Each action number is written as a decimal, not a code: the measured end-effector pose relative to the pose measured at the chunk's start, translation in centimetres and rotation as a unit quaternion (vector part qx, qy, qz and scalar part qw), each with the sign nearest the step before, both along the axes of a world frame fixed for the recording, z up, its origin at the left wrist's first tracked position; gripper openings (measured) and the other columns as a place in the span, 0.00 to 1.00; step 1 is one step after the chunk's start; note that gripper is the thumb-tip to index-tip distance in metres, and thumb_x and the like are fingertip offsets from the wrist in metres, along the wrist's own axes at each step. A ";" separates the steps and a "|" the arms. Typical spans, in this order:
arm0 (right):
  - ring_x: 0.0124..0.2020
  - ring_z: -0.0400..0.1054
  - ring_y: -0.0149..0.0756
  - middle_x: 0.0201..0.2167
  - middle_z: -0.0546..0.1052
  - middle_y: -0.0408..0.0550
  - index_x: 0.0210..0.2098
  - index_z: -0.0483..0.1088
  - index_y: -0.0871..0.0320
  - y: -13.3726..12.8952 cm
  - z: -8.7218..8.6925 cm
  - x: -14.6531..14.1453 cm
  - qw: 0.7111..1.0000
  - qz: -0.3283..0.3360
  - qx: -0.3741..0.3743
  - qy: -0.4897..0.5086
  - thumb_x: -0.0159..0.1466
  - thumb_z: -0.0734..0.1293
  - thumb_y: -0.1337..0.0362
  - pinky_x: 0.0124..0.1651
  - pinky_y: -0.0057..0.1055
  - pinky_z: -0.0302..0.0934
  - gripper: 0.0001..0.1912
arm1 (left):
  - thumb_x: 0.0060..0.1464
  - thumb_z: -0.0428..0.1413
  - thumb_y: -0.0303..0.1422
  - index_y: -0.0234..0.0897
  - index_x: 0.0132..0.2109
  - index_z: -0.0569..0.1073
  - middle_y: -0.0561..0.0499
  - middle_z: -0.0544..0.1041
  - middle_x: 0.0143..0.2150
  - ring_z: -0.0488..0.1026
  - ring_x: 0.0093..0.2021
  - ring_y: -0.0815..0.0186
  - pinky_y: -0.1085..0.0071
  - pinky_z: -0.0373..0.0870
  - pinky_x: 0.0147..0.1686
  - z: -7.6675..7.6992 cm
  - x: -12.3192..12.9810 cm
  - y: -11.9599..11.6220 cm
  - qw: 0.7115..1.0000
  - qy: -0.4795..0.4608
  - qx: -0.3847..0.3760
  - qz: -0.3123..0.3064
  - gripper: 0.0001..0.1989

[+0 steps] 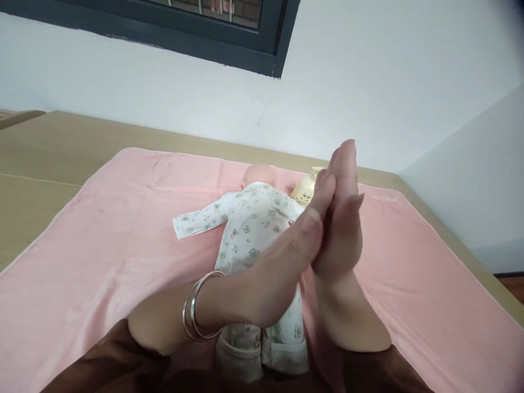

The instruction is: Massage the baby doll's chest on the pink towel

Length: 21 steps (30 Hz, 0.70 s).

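My left hand, with silver bangles at its wrist, meets my right hand palm to palm, fingers stretched out and pointing up and away. I see nothing held between them. Below and behind the hands lies a baby doll on its back, its head toward the wall. It wears a white long-sleeved top with small green and pink prints and matching trousers with turned-up cuffs. One sleeve stretches out to the left; my hands and forearms hide the other arm and much of the lower body.
A pink blanket covers most of the wooden table. Beside the doll's head stands a pale yellow object with a drawn whiskered face, partly hidden by my fingers. A white wall and a dark window frame rise behind.
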State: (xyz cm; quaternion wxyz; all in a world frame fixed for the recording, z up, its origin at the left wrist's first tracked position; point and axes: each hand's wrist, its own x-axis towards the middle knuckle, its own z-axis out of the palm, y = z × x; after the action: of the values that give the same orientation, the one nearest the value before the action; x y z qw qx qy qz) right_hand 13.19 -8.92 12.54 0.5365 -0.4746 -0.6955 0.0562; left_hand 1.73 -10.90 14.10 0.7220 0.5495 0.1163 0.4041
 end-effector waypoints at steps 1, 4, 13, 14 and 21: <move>0.75 0.21 0.42 0.75 0.33 0.43 0.73 0.30 0.52 0.6 -0.1 0.2 1.000 -0.003 0.013 -0.011 0.73 0.36 0.51 0.75 0.54 0.32 0.32 | 0.67 0.34 0.53 0.52 0.67 0.63 0.65 0.53 0.74 0.27 0.75 0.60 0.62 0.35 0.75 0.3 -0.1 0.1 0.999 -0.021 -0.037 -0.019 0.29; 0.74 0.19 0.46 0.75 0.31 0.47 0.73 0.27 0.53 0.9 -0.3 -0.4 0.995 -0.023 0.043 -0.086 0.74 0.40 0.49 0.74 0.58 0.32 0.33 | 0.66 0.31 0.56 0.47 0.66 0.64 0.60 0.59 0.72 0.31 0.75 0.57 0.54 0.42 0.75 1.4 -0.6 1.0 0.992 -0.052 -0.115 -0.009 0.34; 0.74 0.27 0.57 0.72 0.52 0.47 0.73 0.43 0.56 -3.6 0.2 -3.8 0.954 0.040 -0.019 -0.296 0.70 0.48 0.40 0.74 0.57 0.38 0.39 | 0.64 0.35 0.55 0.49 0.62 0.70 0.61 0.65 0.68 0.35 0.75 0.57 0.56 0.52 0.72 1.2 -1.5 3.6 0.973 -0.013 -0.175 0.147 0.32; 0.74 0.28 0.56 0.72 0.52 0.45 0.72 0.44 0.54 -3.6 0.4 -3.5 0.954 0.044 -0.023 -0.294 0.70 0.47 0.41 0.74 0.57 0.37 0.38 | 0.64 0.35 0.55 0.50 0.61 0.70 0.61 0.66 0.68 0.35 0.75 0.58 0.56 0.51 0.72 1.1 -1.3 3.3 0.973 -0.014 -0.180 0.147 0.31; 0.75 0.28 0.50 0.75 0.43 0.51 0.73 0.32 0.52 0.1 0.5 -0.3 0.986 0.022 0.010 -0.168 0.73 0.40 0.48 0.73 0.63 0.30 0.32 | 0.63 0.25 0.47 0.50 0.57 0.75 0.71 0.58 0.70 0.34 0.74 0.55 0.58 0.58 0.67 2.5 -1.4 -0.1 0.963 0.034 -0.266 0.026 0.36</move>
State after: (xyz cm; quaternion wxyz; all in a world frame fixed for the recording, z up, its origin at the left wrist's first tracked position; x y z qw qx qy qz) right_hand 12.92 -8.86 13.01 0.4157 -0.4562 -0.7866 -0.0191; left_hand 0.38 -11.04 16.56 0.8273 0.3475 0.2579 0.3582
